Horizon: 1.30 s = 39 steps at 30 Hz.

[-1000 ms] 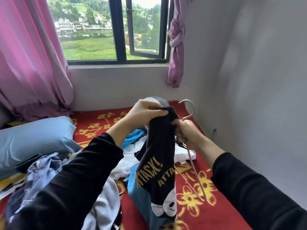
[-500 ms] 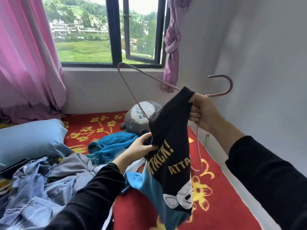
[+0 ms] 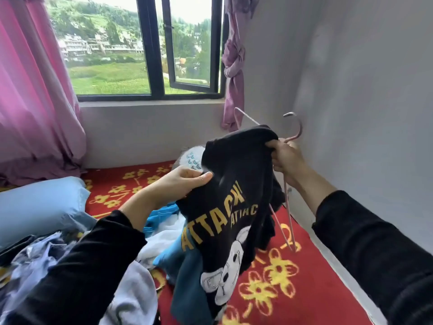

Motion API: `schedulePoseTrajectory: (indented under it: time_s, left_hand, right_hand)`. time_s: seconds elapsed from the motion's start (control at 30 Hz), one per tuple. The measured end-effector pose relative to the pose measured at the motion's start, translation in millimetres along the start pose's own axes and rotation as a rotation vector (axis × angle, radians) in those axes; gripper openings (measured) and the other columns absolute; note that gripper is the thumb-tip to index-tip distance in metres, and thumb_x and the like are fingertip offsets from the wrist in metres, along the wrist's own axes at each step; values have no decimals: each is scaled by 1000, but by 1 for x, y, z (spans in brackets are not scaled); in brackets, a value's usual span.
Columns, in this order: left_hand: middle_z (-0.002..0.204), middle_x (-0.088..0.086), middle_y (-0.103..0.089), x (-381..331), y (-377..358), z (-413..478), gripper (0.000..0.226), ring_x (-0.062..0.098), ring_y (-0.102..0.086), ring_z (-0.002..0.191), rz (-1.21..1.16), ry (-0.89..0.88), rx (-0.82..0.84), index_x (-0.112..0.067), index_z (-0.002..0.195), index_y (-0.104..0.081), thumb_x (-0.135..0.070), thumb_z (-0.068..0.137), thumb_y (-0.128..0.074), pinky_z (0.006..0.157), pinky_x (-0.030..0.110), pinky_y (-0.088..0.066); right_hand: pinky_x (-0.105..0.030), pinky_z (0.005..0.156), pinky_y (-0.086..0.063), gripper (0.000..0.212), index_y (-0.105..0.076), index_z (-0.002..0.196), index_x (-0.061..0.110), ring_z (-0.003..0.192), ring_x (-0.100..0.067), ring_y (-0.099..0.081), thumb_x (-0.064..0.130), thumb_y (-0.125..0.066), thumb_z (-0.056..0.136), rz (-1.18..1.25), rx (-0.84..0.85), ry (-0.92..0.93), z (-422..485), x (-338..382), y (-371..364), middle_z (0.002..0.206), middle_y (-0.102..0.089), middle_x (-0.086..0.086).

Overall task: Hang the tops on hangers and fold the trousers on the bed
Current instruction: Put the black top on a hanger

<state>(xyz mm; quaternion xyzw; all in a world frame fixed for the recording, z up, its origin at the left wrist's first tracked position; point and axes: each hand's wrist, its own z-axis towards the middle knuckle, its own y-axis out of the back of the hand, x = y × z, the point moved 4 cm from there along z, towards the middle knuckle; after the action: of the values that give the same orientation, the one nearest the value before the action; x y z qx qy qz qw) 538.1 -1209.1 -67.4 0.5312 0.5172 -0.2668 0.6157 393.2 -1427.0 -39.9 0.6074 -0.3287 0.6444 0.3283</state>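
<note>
The pillow (image 3: 39, 207) lies left on the bed (image 3: 269, 289), clothes heap (image 3: 35, 261) before it, plush toy (image 3: 191, 156) behind the top (image 3: 234, 174).

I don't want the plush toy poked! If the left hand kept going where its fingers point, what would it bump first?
The black top: the left hand grips its cloth, fingers pointing right into it. The plush toy looks farther back, though depth is unclear.

Left hand (image 3: 182, 184) pinches, thumb forward; right hand (image 3: 284, 158) clenched, held higher.
</note>
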Motion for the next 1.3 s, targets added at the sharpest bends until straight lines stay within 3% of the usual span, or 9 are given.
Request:
schedulePoseTrajectory:
  time_s: [0.13,0.27,0.37,0.5,0.63,0.8,0.9,1.0,1.3]
  left_hand:
    - [106,2,-73,8,11,-9,45,21,-68,100,358,179,201,-15,107,-71,-54,85,-63,88,36,-55]
    - [134,-12,-50,8,0,4,87,12,-51,123,361,58,-131,-29,140,-39,-62,67,-74,106,38,-43]
    - [112,-4,-62,2,-13,21,59,15,-63,103,116,-92,-304,-28,119,-49,-49,72,-77,94,42,-52]
    - [118,3,-42,0,7,30,68,18,-46,111,227,-141,-653,-25,122,-40,-36,70,-83,99,32,-40]
    - [110,-2,-53,3,-6,38,32,18,-50,111,404,-130,-444,-32,108,-59,-44,80,-70,92,31,-39]
    - [116,-3,-50,-9,-11,39,52,11,-51,106,218,-227,-505,-29,116,-44,-33,77,-77,89,21,-41]
    - [74,-13,-65,-17,-9,38,6,7,-63,70,343,-207,-407,-26,81,-67,-29,87,-66,68,26,-50]
    - [48,-7,-57,-35,5,36,30,8,-50,42,122,-123,-454,-5,63,-66,-23,87,-63,46,22,-40]
    - [52,9,-64,-68,13,36,9,23,-65,42,-460,86,-574,-4,79,-61,-9,84,-65,42,27,-53]
  right_hand:
    - [-21,37,-15,33,-32,64,24,40,-8,-19,14,-50,89,145,56,10,-2,-2,-8,49,-22,6]
    - [-19,33,-16,30,-33,66,23,36,-6,-20,14,-50,89,183,148,-2,-10,3,-38,46,-24,8]
    - [-19,33,-16,31,-33,65,23,34,-6,-20,14,-52,88,156,208,-16,-13,0,-55,44,-26,8]
    - [-18,33,-18,29,-35,63,22,33,-7,-22,16,-54,85,104,265,-27,-12,-3,-52,42,-28,9]
    - [-17,33,-20,31,-36,59,24,34,-7,-21,17,-54,83,117,298,-12,-6,2,-43,44,-28,8]
    - [-17,31,-23,40,-40,44,27,33,-7,-23,18,-53,81,93,359,-41,-2,11,-36,42,-31,7]
    - [-17,31,-23,42,-39,44,26,32,-7,-23,17,-54,82,77,319,-26,1,14,-34,42,-31,7]
    - [-18,34,-21,34,-45,53,20,37,-9,-24,14,-57,84,-28,220,4,7,6,-34,43,-31,7]
    - [-15,32,-23,6,-53,82,6,33,-6,-28,1,-56,80,104,379,-193,-23,-55,-49,47,-29,4]
